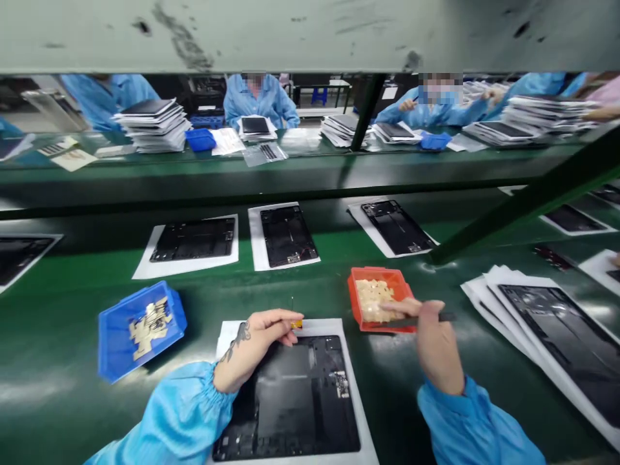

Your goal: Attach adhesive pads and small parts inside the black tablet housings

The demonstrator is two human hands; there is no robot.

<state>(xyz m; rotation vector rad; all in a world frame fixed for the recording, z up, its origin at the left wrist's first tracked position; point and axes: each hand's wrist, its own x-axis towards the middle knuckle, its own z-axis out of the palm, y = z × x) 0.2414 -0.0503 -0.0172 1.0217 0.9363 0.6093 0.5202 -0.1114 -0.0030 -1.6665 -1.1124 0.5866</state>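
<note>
My left hand [266, 332] pinches a small orange-gold strip [296, 324], which looks like a flex cable, between thumb and fingertips. It is over the top edge of a black tablet housing [300, 400], which lies on a white sheet [361, 413]. Small circuit parts show near the housing's right side. To the right, my right hand [433, 336] is closed around dark tweezers [448, 317], slightly blurred. Its index finger reaches over a red bin [356, 316] of small beige pieces [372, 297], and I cannot tell whether it touches them.
A blue bin [109, 342] with small metallic-looking pieces stands left. More housings on white sheets [259, 248] lie along the green bench. A stack of sheets with a housing [562, 342] lies right. A green post [523, 200] slants across the right. Co-workers in blue [261, 100] sit opposite.
</note>
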